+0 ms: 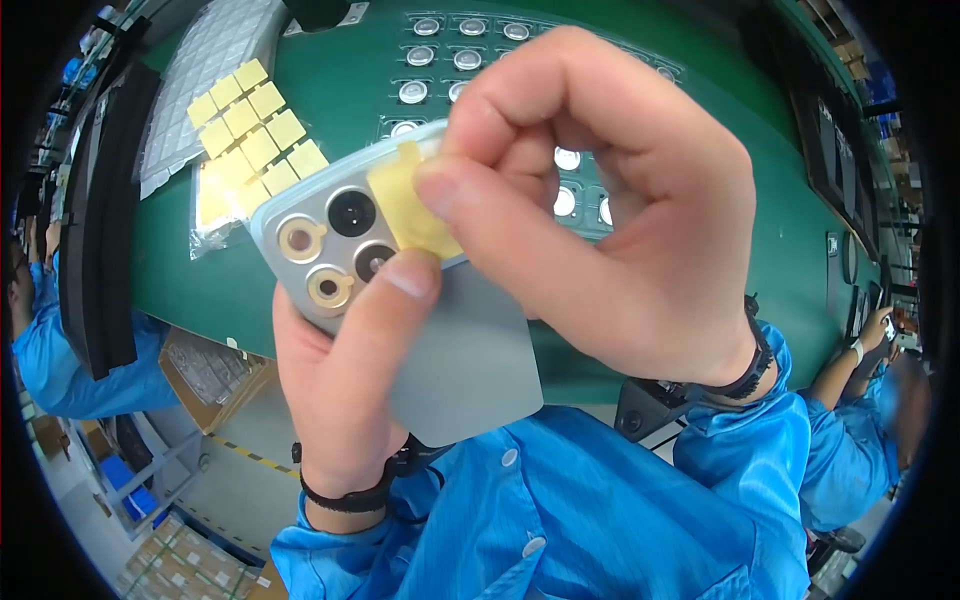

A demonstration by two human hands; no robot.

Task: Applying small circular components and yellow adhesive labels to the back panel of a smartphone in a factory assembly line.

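Note:
My left hand [350, 370] grips a grey phone [470, 360] from its lower left, its thumb on the camera area. Two dark lenses and two gold-coloured rings with small tabs show at the phone's upper left. Beside the lenses, a yellow film piece [402, 215] lies against the phone's back. The thumb and forefinger of my right hand [640, 210] pinch at this film along the phone's top right edge. How much of the film is stuck down, I cannot tell.
Several yellow film pieces [258, 148] lie in rows on the green table [340, 90], at the left. Clear trays with round silver parts [467, 58] are behind my hands. Black racks flank the table. An open carton [210, 375] stands lower left; people in blue work at both sides.

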